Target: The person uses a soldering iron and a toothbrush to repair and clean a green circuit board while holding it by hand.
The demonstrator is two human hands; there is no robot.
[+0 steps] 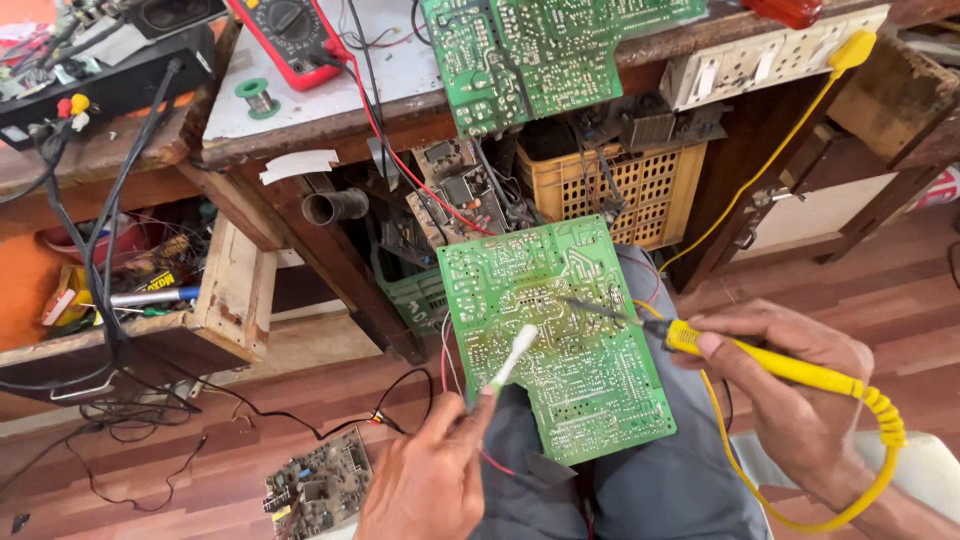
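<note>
Circuit board (555, 340) laid on the lap, long axis running away from the body, soldering iron (770, 362) clamped in right hand (795, 385), tip pointing left onto board, white stick (512, 358) pinched in left hand (425, 480), angled up-right.

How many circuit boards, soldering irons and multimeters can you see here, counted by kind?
Green circuit boards: 2, one on the lap, one on the bench
Bare boards with parts: 1, on the floor
Yellow soldering iron: 1, in the right hand
White stick: 1, in the left hand
Red multimeter: 1
Total: 6
</note>
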